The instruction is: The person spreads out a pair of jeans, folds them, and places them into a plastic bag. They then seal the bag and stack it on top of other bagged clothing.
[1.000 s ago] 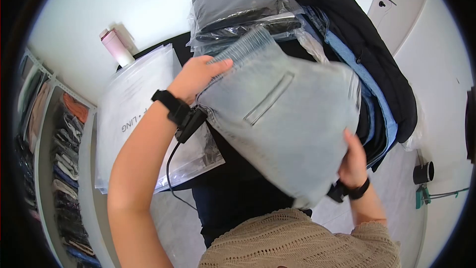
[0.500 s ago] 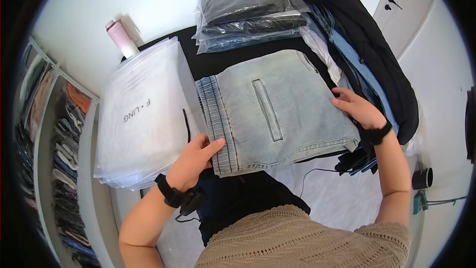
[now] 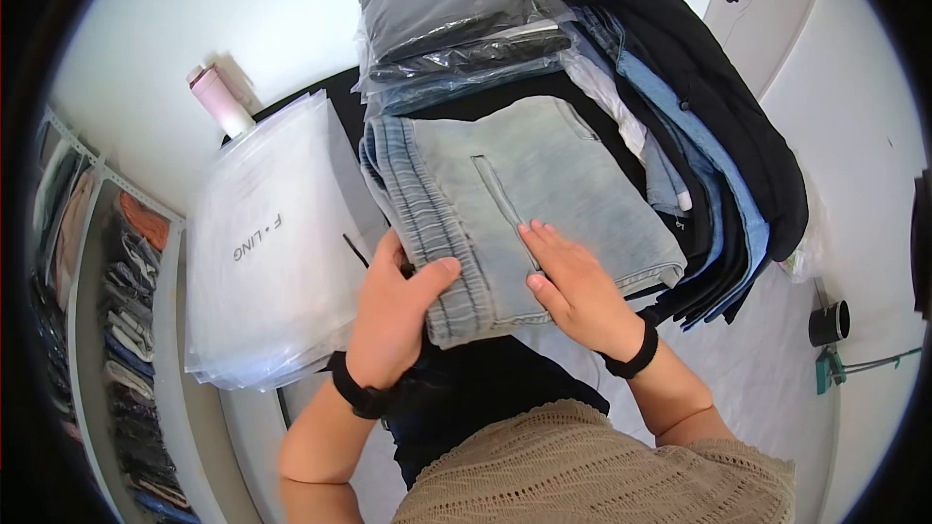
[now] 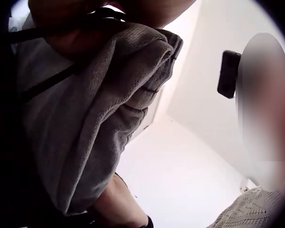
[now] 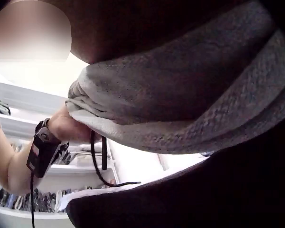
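Observation:
A folded pair of light-blue jeans point(image 3: 582, 184) with a gathered elastic waistband lies at the front of the black table. At the waistband's near end, my left hand point(image 3: 388, 315) grips the edge, thumb on top and fingers underneath. My right hand point(image 3: 581, 296) rests flat on the denim, its fingertips across the long welt pocket. A black cord point(image 3: 356, 249) sticks out beside the left hand. From below, the left wrist view shows the hanging folds of the jeans point(image 4: 99, 114). In the right wrist view the underside of the jeans point(image 5: 147, 99) curves over the table edge.
Clear printed bags point(image 3: 262, 262) lie stacked on the left, below a pink bottle point(image 3: 219, 102). Bagged clothes point(image 3: 456, 24) are piled at the back. Black and blue garments point(image 3: 699, 107) drape over the right side. Shelves of clothes point(image 3: 126, 330) stand far left.
The jeans went from being held up and tilted to lying on the table. My right hand moved from their far right edge onto the pocket area; the left stayed at the waistband.

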Demonstrator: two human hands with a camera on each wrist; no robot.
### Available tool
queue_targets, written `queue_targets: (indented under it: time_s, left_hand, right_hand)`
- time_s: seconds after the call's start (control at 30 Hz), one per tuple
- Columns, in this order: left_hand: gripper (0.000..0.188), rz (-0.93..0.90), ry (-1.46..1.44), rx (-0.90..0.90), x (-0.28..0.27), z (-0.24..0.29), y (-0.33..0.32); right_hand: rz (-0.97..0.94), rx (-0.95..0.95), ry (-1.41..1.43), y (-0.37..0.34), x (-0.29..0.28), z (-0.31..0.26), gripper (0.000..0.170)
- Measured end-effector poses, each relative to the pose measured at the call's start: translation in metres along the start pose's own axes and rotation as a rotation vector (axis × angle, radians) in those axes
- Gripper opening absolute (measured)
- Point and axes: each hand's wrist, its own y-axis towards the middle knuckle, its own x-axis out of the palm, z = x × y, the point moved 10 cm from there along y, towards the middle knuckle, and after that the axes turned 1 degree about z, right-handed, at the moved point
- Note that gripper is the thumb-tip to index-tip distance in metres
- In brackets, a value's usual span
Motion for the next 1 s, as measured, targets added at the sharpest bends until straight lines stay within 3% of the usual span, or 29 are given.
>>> queue_targets:
  time_s: [0.07, 0.2, 0.27, 0.3, 0.33, 0.4, 0.47, 0.5, 0.53, 0.57, 0.6, 0.67, 0.73, 0.8, 0.87, 0.93, 0.97, 1.0]
  left_hand:
    - [0.048, -0.013, 0.033, 0.02, 0.025, 0.011, -0.003]
    - [0.056, -0.153, 0.025, 0.166, 0.079, 0.021, 0.022]
    - [0.049, -0.216, -0.061, 0.114, 0.105, 0.012, 0.042]
    - [0.046, -0.206, -0.106, 0.097, 0.113, 0.004, 0.055]
    - [0.044, -0.195, -0.149, 0.082, 0.121, -0.004, 0.067]
    - [0.043, -0.195, -0.178, -0.104, 0.134, -0.027, 0.081]
    - [0.052, -0.209, -0.231, -0.328, 0.145, -0.052, 0.08]
    - [0.052, -0.202, -0.235, -0.328, 0.145, -0.057, 0.082]
    - [0.056, -0.324, -0.05, -0.225, 0.151, -0.058, 0.082]
    - [0.061, -0.444, 0.137, -0.125, 0.159, -0.061, 0.079]
    - [0.061, -0.439, 0.135, -0.134, 0.156, -0.07, 0.075]
    - [0.065, -0.378, 0.793, 0.591, 0.163, -0.035, 0.05]
    - [0.067, -0.413, 0.899, 0.669, 0.167, -0.027, 0.022]
    - [0.07, -0.447, 1.033, 0.775, 0.169, -0.034, 0.003]
    - [0.073, -0.408, 1.079, 0.791, 0.166, -0.041, -0.003]
    - [0.075, -0.355, 1.089, 0.826, 0.164, -0.043, -0.007]
    - [0.071, -0.334, 1.154, 0.857, 0.164, -0.045, -0.009]
    - [0.067, -0.315, 1.22, 0.886, 0.165, -0.047, -0.012]
  right_hand:
    - [0.007, -0.007, 0.339, -0.003, -0.007, 0.001, 0.047]
    - [-0.107, 0.044, 0.573, -0.013, -0.006, 0.021, 0.044]
    - [-0.211, 0.344, 0.955, -0.022, 0.006, 0.045, 0.042]
    - [-0.151, 0.558, 0.915, -0.032, 0.008, 0.066, 0.04]
    - [-0.165, 0.553, 0.913, -0.031, 0.011, 0.073, 0.04]
    - [0.076, 0.638, 1.632, -0.027, 0.019, 0.092, 0.04]
    - [0.116, 0.585, 1.658, -0.022, 0.011, 0.099, 0.042]
    - [0.167, 0.649, 1.808, -0.024, 0.012, 0.104, 0.043]
    - [0.223, 0.716, 1.96, -0.026, 0.015, 0.105, 0.044]
    - [0.203, 0.846, 1.911, -0.034, 0.011, 0.108, 0.046]
    - [0.07, 0.769, 1.969, -0.029, 0.0, 0.1, 0.047]
    - [0.166, 0.716, 1.875, -0.023, -0.032, 0.109, 0.049]
    - [-0.242, 0.229, 1.924, -0.02, -0.059, 0.126, 0.049]
    - [0.04, 0.72, 1.312, -0.016, -0.073, 0.149, 0.051]
    - [-0.07, 0.79, 0.929, -0.001, -0.081, 0.149, 0.058]
    - [-0.314, 0.818, 0.578, 0.018, -0.073, 0.152, 0.063]
    - [-0.394, 0.893, 0.549, 0.021, -0.066, 0.154, 0.068]
    - [-0.505, 0.819, 0.618, 0.027, -0.053, 0.168, 0.066]
